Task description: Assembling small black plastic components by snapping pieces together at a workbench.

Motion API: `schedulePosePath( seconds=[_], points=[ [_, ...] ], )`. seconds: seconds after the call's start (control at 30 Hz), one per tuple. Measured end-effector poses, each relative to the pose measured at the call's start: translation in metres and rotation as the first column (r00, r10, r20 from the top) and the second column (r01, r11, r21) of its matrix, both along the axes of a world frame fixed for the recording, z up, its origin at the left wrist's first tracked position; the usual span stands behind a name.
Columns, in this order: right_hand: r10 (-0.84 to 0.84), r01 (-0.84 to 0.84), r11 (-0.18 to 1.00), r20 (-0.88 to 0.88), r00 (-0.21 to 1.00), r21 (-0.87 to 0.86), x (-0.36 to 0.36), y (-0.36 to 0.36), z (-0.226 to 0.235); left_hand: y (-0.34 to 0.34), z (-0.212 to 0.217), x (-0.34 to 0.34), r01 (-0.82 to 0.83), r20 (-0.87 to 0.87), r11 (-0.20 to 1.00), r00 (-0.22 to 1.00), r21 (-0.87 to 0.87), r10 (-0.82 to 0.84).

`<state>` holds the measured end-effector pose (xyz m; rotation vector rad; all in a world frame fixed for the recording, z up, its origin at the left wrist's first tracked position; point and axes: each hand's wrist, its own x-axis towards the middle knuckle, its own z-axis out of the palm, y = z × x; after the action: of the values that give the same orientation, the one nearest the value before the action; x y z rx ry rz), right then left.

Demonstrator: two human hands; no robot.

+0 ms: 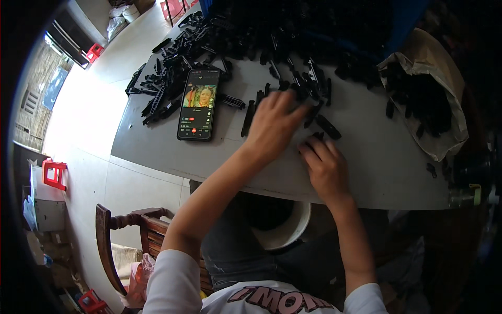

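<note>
Over the grey table, my left hand [274, 123] reaches among loose black plastic parts [308, 78], a little blurred. Its thumb stands apart from the fingers; the fingertips lie in front of dark parts, and no held piece shows. Closer to the table's front edge, my right hand [328, 166] has its fingers curled round a small black plastic part [317, 136], mostly hidden by the fingertips. One longer black part [328, 127] lies just beyond that hand. Another slim black part [248, 119] rests left of my left hand.
A phone [196, 123] with its screen lit lies left of my hands. Black parts heap along the far side [235, 31]. A brown paper bag [426, 68] with black parts opens at the right. Below the edge stands a white bucket [300, 230]; a wooden chair [107, 251] is at left.
</note>
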<state>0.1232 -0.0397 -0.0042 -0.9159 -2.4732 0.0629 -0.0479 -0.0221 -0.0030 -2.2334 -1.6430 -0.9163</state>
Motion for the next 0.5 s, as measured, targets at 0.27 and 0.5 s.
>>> schedulePosePath(
  seconds=[0.27,0.5],
  points=[
    [-0.101,0.090,0.995,-0.425,0.900,-0.048,0.023,-0.022,-0.003,0.004,-0.005,0.015,0.029,-0.111,0.995,0.993,-0.096,-0.040],
    [-0.537,-0.125,0.770,-0.742,0.402,-0.625,0.034,-0.031,-0.002,-0.026,0.002,0.010,-0.087,0.099,0.968,0.989,-0.235,0.113]
  ],
)
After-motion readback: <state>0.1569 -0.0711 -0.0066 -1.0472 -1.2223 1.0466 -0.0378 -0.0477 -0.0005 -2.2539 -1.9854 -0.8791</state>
